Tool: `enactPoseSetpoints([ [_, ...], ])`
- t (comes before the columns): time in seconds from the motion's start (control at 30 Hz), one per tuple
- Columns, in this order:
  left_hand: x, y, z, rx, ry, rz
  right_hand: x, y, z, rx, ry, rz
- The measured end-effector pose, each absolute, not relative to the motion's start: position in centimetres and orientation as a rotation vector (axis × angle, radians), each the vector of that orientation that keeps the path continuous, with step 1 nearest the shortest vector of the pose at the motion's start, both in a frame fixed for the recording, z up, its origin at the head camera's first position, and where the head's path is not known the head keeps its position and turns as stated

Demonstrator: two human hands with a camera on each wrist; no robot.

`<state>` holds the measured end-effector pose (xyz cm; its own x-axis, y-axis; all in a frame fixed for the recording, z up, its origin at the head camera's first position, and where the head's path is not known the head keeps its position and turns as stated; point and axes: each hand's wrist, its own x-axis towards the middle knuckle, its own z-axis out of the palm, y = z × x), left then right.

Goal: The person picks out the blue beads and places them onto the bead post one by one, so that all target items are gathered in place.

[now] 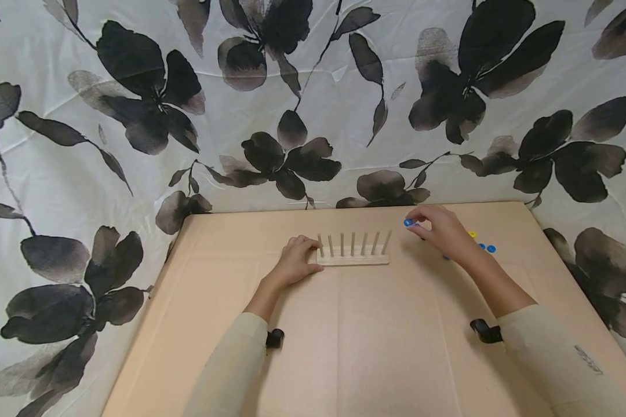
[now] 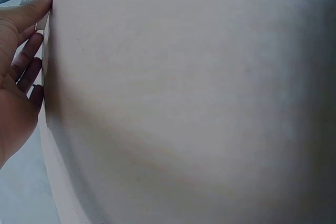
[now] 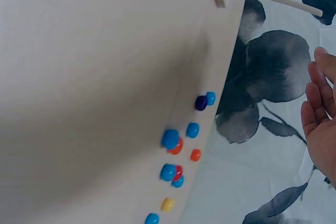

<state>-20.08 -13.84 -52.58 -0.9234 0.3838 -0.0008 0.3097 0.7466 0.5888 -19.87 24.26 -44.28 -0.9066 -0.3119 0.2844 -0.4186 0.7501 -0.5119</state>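
A white cloth (image 1: 313,104) with dark printed flowers fills the upper part of the head view and goes down both sides. Below it, the pale brown table (image 1: 375,336) takes the middle and bottom. Two light sleeves (image 1: 226,365) enter from the lower edge. The wooden peg rack (image 1: 352,260), with seven pegs in a row, stands on the table at the centre of the frame. The left hand (image 1: 296,259) grips its left end between thumb and fingers. The right hand (image 1: 440,227), right of centre, pinches a blue bead (image 1: 408,222) between thumb and fingertips, apart from the rack. In the right wrist view, loose beads lie on the table at lower middle: several blue, one dark purple bead (image 3: 201,103), one yellow bead (image 3: 168,204) and some red or orange.
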Motion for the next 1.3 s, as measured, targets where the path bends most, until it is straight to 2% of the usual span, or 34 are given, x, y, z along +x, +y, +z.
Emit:
enactPoseSetpoints([
  [0.53, -20.0, -13.8, -52.4, 0.534, 2.806, 0.907, -20.5, 19.0, -42.4, 0.641, -2.767, 0.977],
  [1.0, -20.0, -14.0, -52.2, 0.524, 2.814, 0.920, -21.1, 14.7, -42.0, 0.813, -2.724, 0.947],
  [1.3, -20.1, -13.8, -52.4, 0.553, 2.825, 0.913, -21.1, 12.7, -42.3, 0.830, -2.710, 1.012],
])
